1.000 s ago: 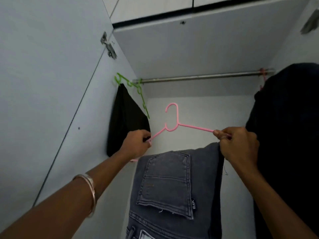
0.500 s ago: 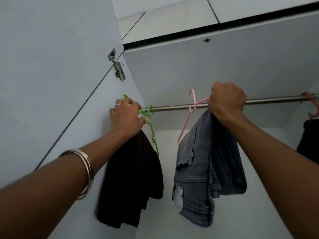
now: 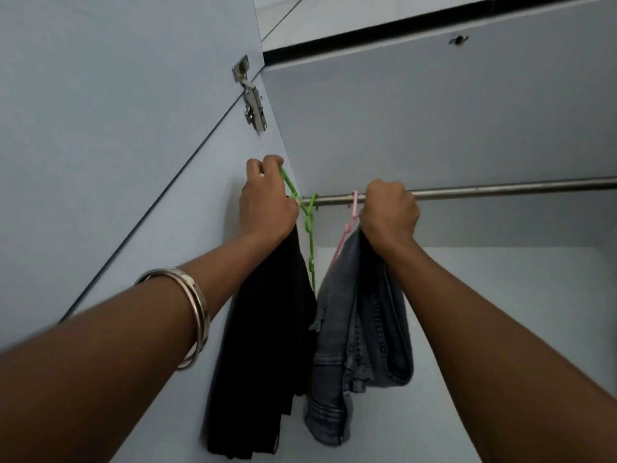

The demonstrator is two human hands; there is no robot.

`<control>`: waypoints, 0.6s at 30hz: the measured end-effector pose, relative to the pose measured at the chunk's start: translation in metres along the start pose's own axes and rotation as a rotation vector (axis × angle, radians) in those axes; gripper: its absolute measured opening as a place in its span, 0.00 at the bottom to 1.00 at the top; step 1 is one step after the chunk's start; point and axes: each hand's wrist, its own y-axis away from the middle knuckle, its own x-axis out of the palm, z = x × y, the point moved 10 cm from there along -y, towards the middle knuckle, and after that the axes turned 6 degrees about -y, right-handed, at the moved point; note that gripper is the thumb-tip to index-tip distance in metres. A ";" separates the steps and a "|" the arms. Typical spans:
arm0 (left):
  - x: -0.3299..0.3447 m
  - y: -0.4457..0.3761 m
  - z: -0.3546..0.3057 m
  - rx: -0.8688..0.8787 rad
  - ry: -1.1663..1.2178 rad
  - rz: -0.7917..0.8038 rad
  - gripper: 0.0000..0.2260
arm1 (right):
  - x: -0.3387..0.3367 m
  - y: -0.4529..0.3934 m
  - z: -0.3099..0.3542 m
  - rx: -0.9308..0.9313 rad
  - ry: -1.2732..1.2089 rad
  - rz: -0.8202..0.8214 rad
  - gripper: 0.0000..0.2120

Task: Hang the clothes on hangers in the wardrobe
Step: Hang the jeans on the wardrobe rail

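Wardrobe door at far left, metal hinge at its upper inner edge. Bangle on left wrist. Left hand raised, fingers curled round green hanger beside wardrobe side wall; hanger hook over rail. Black garment hangs below it. Pink hanger hooked on rail just beside green one, carrying grey jeans. Right hand clenched around pink hanger top and jeans fold, knuckles against rail.
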 end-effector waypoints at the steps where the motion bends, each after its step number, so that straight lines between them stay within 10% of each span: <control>1: -0.001 0.000 0.001 -0.001 0.017 -0.010 0.24 | 0.001 -0.001 0.004 0.015 -0.053 -0.004 0.09; 18: 0.012 0.027 0.008 -0.077 0.008 0.099 0.17 | -0.003 -0.010 0.031 0.032 -0.676 0.014 0.16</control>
